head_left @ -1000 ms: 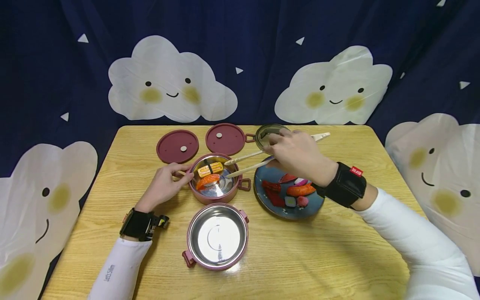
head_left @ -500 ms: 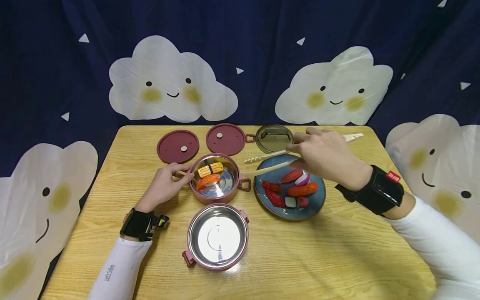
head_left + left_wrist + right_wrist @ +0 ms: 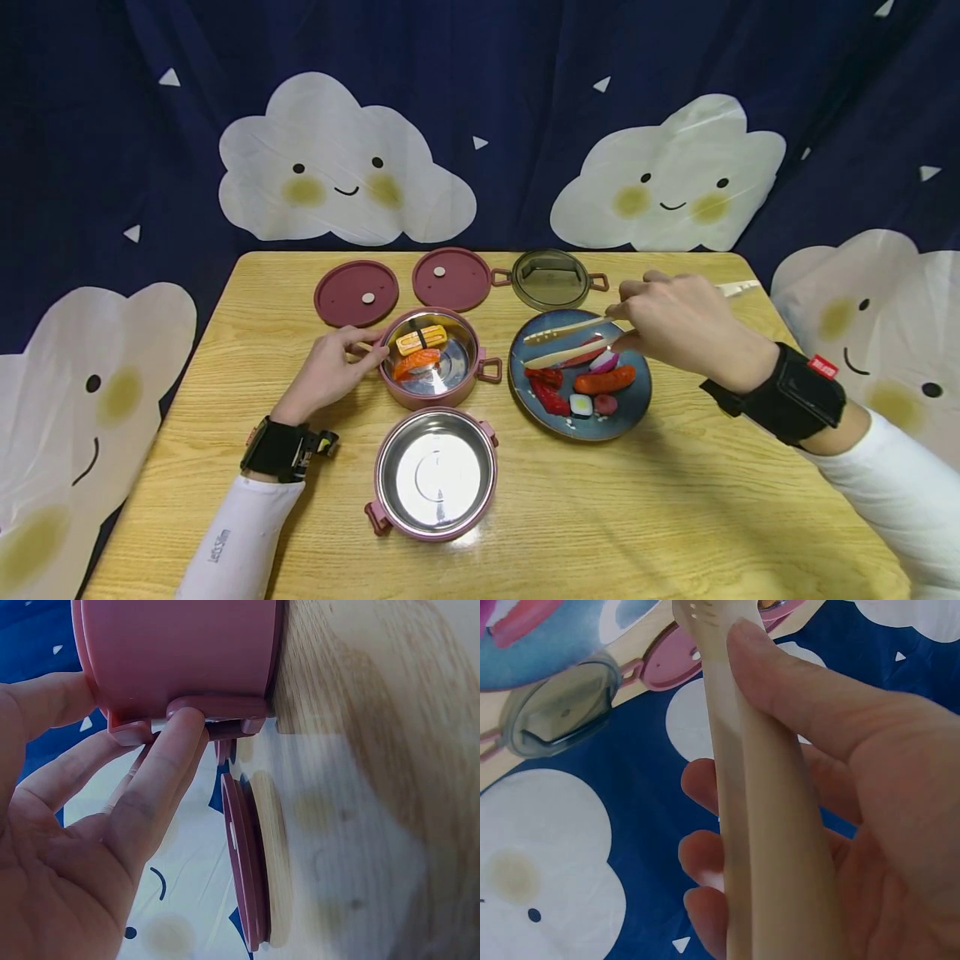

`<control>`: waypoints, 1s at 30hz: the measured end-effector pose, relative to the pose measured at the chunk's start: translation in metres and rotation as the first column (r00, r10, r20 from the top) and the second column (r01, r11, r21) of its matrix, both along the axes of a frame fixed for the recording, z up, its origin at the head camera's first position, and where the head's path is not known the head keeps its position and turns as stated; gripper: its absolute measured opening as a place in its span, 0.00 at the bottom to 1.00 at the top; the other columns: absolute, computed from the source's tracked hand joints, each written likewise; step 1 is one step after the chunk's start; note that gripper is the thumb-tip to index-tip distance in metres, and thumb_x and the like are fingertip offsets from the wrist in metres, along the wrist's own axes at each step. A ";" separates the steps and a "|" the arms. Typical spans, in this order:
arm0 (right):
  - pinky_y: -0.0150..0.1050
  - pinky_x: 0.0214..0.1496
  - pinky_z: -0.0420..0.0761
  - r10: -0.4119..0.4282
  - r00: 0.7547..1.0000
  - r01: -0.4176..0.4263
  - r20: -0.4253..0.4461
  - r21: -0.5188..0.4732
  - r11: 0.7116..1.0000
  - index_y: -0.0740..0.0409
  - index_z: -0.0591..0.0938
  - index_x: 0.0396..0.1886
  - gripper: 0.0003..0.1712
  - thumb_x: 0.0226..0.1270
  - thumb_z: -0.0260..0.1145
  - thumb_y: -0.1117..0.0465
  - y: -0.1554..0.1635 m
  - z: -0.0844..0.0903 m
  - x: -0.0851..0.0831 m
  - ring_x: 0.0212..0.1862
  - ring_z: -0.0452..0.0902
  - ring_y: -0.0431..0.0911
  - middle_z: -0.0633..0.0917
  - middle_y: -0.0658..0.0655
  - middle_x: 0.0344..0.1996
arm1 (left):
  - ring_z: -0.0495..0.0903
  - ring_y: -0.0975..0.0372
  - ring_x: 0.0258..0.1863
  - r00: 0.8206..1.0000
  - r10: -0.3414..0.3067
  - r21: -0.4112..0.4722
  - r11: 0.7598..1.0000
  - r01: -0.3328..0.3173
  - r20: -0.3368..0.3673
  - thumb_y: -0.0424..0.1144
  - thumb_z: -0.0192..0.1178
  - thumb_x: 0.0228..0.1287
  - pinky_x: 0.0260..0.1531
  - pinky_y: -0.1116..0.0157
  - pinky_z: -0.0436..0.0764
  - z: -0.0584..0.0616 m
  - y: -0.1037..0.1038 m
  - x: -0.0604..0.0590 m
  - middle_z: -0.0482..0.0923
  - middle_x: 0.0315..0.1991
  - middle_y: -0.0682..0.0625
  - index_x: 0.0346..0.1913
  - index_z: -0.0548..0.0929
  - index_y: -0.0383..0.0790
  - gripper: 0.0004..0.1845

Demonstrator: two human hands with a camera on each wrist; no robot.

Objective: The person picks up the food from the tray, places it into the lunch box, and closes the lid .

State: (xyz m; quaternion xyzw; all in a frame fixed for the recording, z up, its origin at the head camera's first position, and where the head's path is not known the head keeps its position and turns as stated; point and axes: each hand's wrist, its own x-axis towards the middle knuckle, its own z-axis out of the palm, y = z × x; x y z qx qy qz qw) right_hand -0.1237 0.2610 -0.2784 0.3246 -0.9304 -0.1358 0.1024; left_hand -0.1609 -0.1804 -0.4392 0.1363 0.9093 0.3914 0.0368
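Tongs [image 3: 564, 330] have moved over the plate [image 3: 632, 406], wooden table [image 3: 637, 508] below, curtain [image 3: 517, 92] behind.

Curtained tabletop space, cloud-print blue fabric [image 3: 516, 183], wooden table [image 3: 645, 508]

Wooden bench [image 3: 675, 508] carries two maroon lids [image 3: 352, 289] and a glass lid [image 3: 551, 290], mid-frame; pink pot [image 3: 438, 400] just below centre, second pot [image 3: 427, 487] at lower centre; blue plate [image 3: 626, 412], lower right of centre.

Left hand [image 3: 324, 377] pinching, right hand [image 3: 678, 323] curled, gripping
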 end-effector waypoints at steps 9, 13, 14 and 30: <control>0.37 0.17 0.66 -0.015 0.999 0.015 0.028 0.000 1.000 0.48 0.95 0.37 0.22 0.43 0.88 0.44 0.011 -0.009 0.003 0.22 0.70 0.43 0.80 0.48 0.23 | 0.87 0.44 0.53 1.000 0.002 -0.003 1.000 -0.002 0.005 0.45 0.65 0.76 0.45 0.60 0.81 0.001 0.000 0.000 0.87 0.53 0.38 0.63 0.86 0.36 0.21; 0.36 0.17 0.66 -0.013 0.999 0.013 0.032 0.000 1.000 0.48 0.95 0.37 0.22 0.42 0.89 0.44 0.014 -0.012 0.004 0.23 0.71 0.43 0.79 0.48 0.23 | 0.87 0.44 0.53 1.000 0.002 -0.002 1.000 -0.002 0.008 0.45 0.65 0.76 0.45 0.60 0.81 0.002 0.001 0.000 0.87 0.53 0.38 0.63 0.86 0.36 0.21; 0.36 0.17 0.66 -0.015 0.999 0.015 0.035 0.000 1.000 0.48 0.95 0.36 0.22 0.43 0.89 0.44 0.015 -0.012 0.004 0.23 0.71 0.43 0.79 0.48 0.23 | 0.87 0.44 0.53 1.000 0.002 -0.003 1.000 -0.002 0.009 0.45 0.65 0.76 0.45 0.60 0.81 0.002 0.001 0.001 0.87 0.53 0.38 0.63 0.86 0.36 0.21; 0.38 0.17 0.67 -0.042 0.997 0.041 0.061 0.016 0.999 0.47 0.95 0.37 0.21 0.44 0.88 0.44 0.019 -0.019 0.003 0.23 0.71 0.43 0.79 0.48 0.22 | 0.86 0.44 0.53 1.000 0.004 -0.002 1.000 -0.004 0.008 0.45 0.65 0.76 0.45 0.60 0.82 0.000 0.001 0.000 0.86 0.54 0.38 0.63 0.86 0.36 0.21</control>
